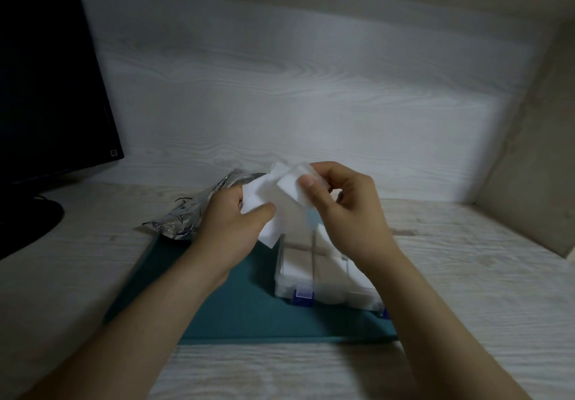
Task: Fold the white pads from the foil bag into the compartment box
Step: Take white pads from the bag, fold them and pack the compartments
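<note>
No readable text; foil bag (182, 217) print too blurred.

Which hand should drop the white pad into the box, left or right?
Probably the right hand: it pinches the white pad and sits above the compartment box. The left hand holds it too, but nearer the foil bag.

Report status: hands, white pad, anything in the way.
Left hand and right hand both pinch the white pad, above the compartment box. Pad partly folded, not yet in box. Foil bag at left, not in the way.
</note>
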Demonstrator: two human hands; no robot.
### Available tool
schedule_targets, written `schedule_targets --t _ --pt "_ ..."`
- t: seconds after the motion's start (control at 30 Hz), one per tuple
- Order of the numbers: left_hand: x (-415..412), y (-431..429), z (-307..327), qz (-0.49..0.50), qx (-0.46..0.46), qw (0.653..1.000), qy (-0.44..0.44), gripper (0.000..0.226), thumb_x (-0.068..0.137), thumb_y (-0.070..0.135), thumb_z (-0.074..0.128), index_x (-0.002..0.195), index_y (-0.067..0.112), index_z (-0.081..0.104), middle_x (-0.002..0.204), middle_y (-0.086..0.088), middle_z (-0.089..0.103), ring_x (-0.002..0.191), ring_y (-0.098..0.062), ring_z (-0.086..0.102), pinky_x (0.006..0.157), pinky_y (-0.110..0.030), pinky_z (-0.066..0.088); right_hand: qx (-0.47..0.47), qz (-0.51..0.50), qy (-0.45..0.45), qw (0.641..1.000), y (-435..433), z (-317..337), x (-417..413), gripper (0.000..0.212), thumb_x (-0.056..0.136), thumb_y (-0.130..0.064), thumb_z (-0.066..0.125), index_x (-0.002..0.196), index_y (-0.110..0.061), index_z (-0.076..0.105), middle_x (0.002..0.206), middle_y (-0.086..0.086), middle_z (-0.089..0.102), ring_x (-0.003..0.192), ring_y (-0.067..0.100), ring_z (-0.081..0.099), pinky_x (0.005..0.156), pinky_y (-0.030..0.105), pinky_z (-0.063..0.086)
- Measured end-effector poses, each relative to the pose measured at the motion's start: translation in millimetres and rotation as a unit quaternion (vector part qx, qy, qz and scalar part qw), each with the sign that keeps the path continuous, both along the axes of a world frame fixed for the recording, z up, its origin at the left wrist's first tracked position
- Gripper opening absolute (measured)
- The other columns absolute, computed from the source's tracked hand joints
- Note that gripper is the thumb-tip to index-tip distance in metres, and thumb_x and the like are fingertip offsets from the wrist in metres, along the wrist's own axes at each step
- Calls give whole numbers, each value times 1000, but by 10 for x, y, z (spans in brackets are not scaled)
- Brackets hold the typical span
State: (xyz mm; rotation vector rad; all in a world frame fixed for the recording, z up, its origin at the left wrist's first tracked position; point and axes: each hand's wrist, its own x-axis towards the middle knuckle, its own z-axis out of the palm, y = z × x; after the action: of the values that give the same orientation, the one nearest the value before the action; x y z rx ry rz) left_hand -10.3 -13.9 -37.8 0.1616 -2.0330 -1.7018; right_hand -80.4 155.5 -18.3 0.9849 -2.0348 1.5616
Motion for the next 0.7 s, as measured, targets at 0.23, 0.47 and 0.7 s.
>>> schedule_targets --t 0.23,0.47,0.7 --pt "17 27 -1 -27 -67 997 7 26 93 3 64 97 24 78 95 -6 79 90 -32 74 72 -35 55 67 -60 55 994 20 -87 -88 7 99 -25 72 104 -26 77 109 -9 65 95 9 63 73 11 41" --pt "25 22 5 -37 -88 995 22 25 94 4 65 102 24 78 94 -4 80 94 -33 72 79 -45 59 61 -49 54 995 36 -75 -87 11 98 -20 73 108 -22 78 96 -15 76 88 10 67 77 20 50" --pt "-12 3 -39 9 -79 995 57 51 98 7 66 134 39 49 121 10 61 105 -11 64 88 -30 56 -78 -104 -46 990 121 -31 -117 21 91 -18 81 111 -23 77 86 -5 79 82 9 75 72 25 58"
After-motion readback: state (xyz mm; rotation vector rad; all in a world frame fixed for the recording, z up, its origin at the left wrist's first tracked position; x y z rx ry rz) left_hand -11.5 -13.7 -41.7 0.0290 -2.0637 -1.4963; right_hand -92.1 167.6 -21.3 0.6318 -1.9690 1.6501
